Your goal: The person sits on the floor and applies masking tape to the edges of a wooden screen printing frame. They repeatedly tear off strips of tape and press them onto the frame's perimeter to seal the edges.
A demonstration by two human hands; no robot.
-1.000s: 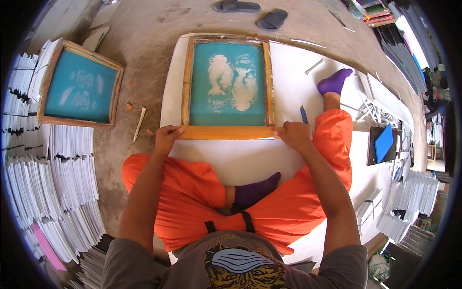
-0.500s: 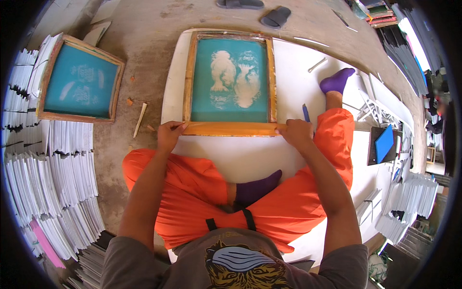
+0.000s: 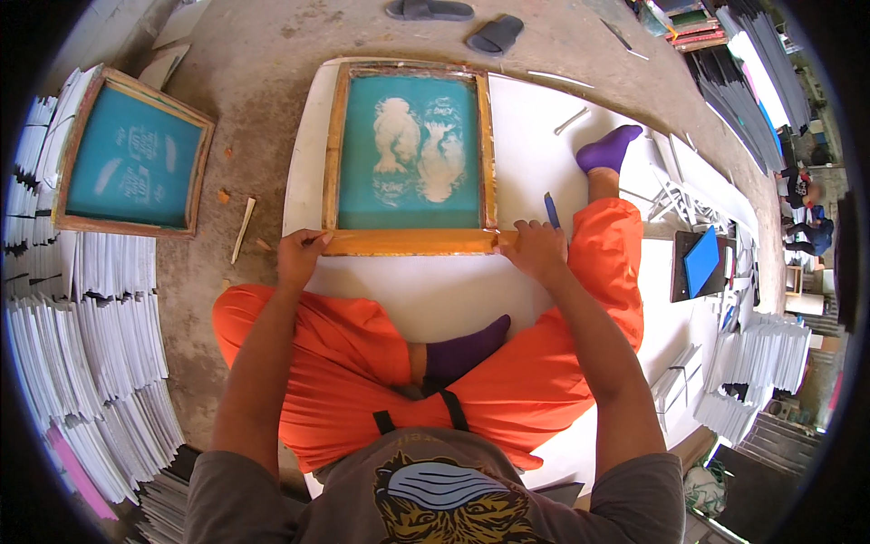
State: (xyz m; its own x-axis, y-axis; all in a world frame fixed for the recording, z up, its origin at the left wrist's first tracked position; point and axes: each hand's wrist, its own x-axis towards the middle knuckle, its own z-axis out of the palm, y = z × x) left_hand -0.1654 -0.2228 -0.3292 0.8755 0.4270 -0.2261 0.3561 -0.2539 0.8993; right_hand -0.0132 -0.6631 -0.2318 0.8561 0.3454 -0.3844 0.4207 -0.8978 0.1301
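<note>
Resting against ridged stacks of thin white sheets [image 3: 86, 354] at the far left, a wood-edged teal panel [image 3: 131, 154] is marked with pale shapes. On the rough, stained floor [image 3: 195, 272] beside it, a narrow pale stick [image 3: 243, 231] is seen. Next, the left end of a smooth orange strip [image 3: 412, 242] is pinched between the thumb and bent fingers of the left hand [image 3: 301, 257]. The strip is held straight along the near edge of a rectangular screen [image 3: 408, 150], whose worn wooden border is filled with teal mesh bearing white, rough-edged figures; the screen is laid on a smooth white board [image 3: 530, 140]. The strip's right end is pinched by the curled right hand [image 3: 536, 249]. Just beyond that hand, a slim blue tool [image 3: 552, 210] is laid. Farther right, a flat blue rectangle [image 3: 700, 260] is placed over a dark one.
</note>
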